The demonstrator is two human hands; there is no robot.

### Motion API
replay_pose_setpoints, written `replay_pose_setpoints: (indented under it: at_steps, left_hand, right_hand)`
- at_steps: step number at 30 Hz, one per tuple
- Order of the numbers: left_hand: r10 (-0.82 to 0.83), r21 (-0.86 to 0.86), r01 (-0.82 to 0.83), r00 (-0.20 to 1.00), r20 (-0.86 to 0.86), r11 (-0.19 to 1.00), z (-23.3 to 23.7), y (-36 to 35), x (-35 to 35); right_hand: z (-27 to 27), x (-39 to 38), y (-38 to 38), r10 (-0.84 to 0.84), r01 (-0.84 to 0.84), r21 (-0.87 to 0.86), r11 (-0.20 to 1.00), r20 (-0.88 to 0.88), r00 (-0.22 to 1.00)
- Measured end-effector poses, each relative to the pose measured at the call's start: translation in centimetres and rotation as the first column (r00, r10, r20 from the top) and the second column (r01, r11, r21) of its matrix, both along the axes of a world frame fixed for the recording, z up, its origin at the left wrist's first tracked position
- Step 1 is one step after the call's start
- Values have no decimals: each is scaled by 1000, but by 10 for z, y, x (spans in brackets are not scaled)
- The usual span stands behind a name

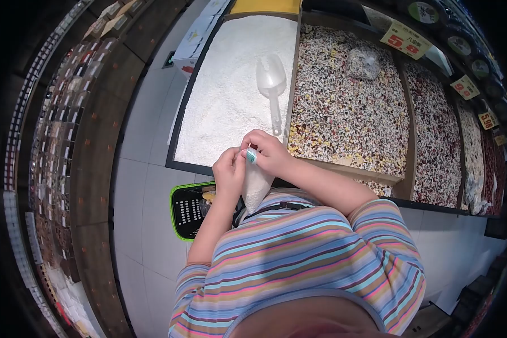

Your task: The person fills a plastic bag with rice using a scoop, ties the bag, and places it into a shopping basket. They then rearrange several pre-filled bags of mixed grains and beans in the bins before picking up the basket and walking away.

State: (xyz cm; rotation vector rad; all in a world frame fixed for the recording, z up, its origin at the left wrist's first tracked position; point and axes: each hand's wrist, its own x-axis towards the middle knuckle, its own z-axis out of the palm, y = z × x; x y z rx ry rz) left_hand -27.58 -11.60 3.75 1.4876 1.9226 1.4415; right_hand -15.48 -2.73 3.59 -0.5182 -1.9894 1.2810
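Note:
A clear plastic bag of rice (256,190) hangs in front of my body, its filled lower part close to my waist. My left hand (228,168) is closed, thumb and fingers pinching the gathered neck of the bag from the left. From the other side my right hand (268,151) pinches the same neck, fingers bent over the top. A small green-and-white label (251,155) shows between the two hands. Just beyond my hands, a clear plastic scoop (271,84) lies on the white rice (231,73), handle pointing toward me.
Right of the rice is a bin of mixed grains (349,107) with a filled bag (363,63) on it. More grain bins and price signs (406,39) line the right. A black basket with green rim (173,211) stands on the floor. Shelves (96,146) run along the left.

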Motion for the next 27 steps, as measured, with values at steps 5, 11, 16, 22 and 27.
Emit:
replay_pose_setpoints:
  at_steps: [5, 11, 16, 22, 27]
  left_hand:
    - [99, -141, -68, 968, 229, 988, -33, -5, 1]
    - [-20, 35, 8, 925, 379, 999, -43, -10, -1]
    - [13, -98, -6, 998, 68, 995, -27, -13, 3]
    - [68, -145, -65, 998, 12, 987, -37, -16, 0]
    - [73, -191, -78, 997, -34, 979, -46, -17, -2]
  right_hand:
    - [-25, -5, -4, -72, 65, 113, 992, 57, 996]
    - [-27, -15, -3, -139, 142, -7, 990, 135, 981]
    - [-40, -22, 0, -118, 166, -164, 972, 268, 956]
    - [-50, -24, -7, -44, 92, -133, 987, 323, 945]
    - [-55, -23, -13, -80, 48, 104, 993, 323, 943]
